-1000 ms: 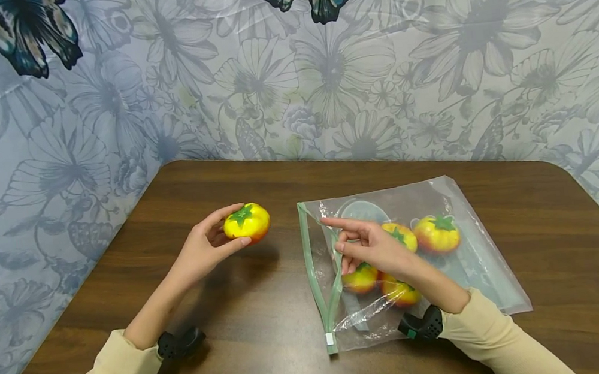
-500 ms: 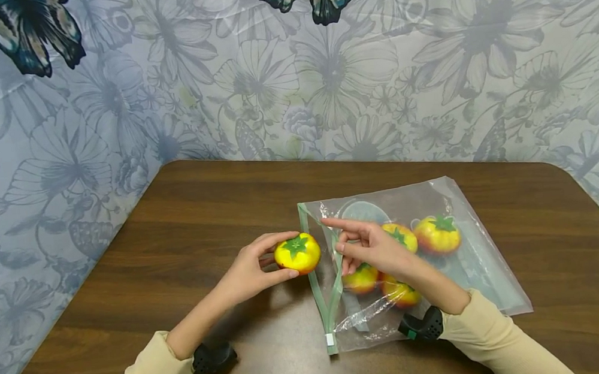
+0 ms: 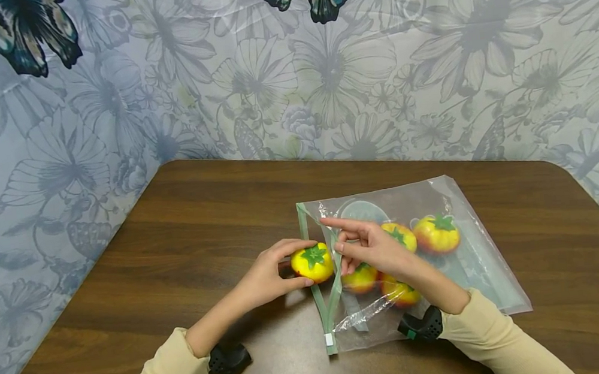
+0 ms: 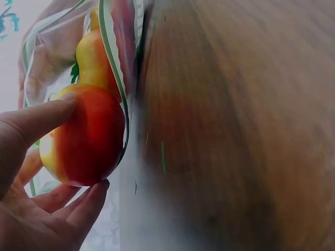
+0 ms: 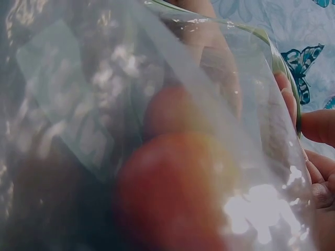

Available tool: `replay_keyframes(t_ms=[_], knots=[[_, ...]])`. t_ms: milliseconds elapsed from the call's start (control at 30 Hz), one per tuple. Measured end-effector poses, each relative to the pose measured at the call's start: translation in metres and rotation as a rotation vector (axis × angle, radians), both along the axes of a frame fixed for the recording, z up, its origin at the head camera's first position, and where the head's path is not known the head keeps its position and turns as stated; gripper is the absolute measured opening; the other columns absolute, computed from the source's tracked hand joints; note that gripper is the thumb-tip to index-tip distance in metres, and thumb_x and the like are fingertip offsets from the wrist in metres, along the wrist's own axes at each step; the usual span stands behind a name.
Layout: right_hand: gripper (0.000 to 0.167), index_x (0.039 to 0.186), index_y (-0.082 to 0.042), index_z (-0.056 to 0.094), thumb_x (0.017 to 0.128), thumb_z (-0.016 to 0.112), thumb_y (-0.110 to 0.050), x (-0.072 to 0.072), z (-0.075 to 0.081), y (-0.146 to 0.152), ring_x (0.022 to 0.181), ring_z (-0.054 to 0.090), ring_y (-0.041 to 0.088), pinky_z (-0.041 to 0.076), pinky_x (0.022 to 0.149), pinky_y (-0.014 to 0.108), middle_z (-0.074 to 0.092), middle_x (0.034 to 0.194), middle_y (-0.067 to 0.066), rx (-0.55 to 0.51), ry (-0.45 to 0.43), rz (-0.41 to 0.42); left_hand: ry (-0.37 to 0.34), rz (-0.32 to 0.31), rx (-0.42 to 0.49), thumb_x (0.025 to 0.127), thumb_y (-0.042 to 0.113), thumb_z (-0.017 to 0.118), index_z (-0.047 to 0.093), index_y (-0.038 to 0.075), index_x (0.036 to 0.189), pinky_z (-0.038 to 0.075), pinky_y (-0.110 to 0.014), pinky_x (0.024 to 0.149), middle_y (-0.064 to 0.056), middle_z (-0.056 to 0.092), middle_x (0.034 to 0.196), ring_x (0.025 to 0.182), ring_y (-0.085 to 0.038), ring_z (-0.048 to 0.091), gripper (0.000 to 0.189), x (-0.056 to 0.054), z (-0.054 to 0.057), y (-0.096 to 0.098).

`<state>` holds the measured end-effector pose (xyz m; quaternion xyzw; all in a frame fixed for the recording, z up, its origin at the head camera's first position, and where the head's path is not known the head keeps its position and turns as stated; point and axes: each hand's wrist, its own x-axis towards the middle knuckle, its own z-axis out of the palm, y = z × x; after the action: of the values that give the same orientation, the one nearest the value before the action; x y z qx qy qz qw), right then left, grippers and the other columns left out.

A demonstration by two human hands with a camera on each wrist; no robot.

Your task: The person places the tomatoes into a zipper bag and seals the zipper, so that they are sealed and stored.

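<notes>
My left hand [image 3: 267, 277] grips a yellow-and-red tomato [image 3: 312, 264] with a green star-shaped top, between thumb and fingers. The tomato is at the mouth of a clear zip bag [image 3: 486, 271], beside its green zip strip. In the left wrist view the tomato's red underside [image 4: 91, 136] faces the camera, and the bag's green rim [image 4: 114, 55] curves round its far side. My right hand [image 3: 378, 248] pinches the bag's upper layer at the strip, index finger stretched out. Several similar tomatoes [image 3: 437, 237] lie inside the bag, some partly behind my right hand and forearm.
The bag lies flat on a brown wooden table [image 3: 214, 201]. A white slider [image 3: 329, 339] sits at the near end of the zip strip. Behind the table hangs a flower-patterned wall covering [image 3: 322, 82] with butterflies.
My left hand has carried the tomato rightward and toward me, from the table's left side to the bag's mouth. My right hand and the bag have stayed in place.
</notes>
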<state>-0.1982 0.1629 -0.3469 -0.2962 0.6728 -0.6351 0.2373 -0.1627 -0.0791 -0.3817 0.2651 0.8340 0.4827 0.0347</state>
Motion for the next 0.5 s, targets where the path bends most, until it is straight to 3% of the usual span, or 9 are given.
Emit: replay_keyframes(t_ms=[300,500], knots=[[0.048,0.141,-0.001,0.038,0.096,0.052,-0.005,0.0047,-0.0005,-0.0019,0.061,0.063,0.025,0.054,0.057,0.035,0.058,0.083,0.019,-0.005,-0.005,0.000,0.131,0.033,-0.126,0.074,0.018,0.082,0.058,0.015,0.128,0.040,-0.045,0.092,-0.002,0.056,0.123,0.109,-0.021,0.050,0.059,0.0030,-0.0015,0.0034],[0.047,0.141,-0.002,0.039,0.096,0.052,-0.005,0.0085,-0.0003,-0.0029,0.061,0.063,0.026,0.054,0.057,0.035,0.058,0.083,0.019,0.001,-0.007,-0.007,0.131,0.011,-0.140,0.075,0.020,0.081,0.055,0.016,0.131,0.037,-0.047,0.095,-0.003,0.052,0.128,0.115,-0.022,0.047,0.062,0.0070,-0.0013,0.0017]])
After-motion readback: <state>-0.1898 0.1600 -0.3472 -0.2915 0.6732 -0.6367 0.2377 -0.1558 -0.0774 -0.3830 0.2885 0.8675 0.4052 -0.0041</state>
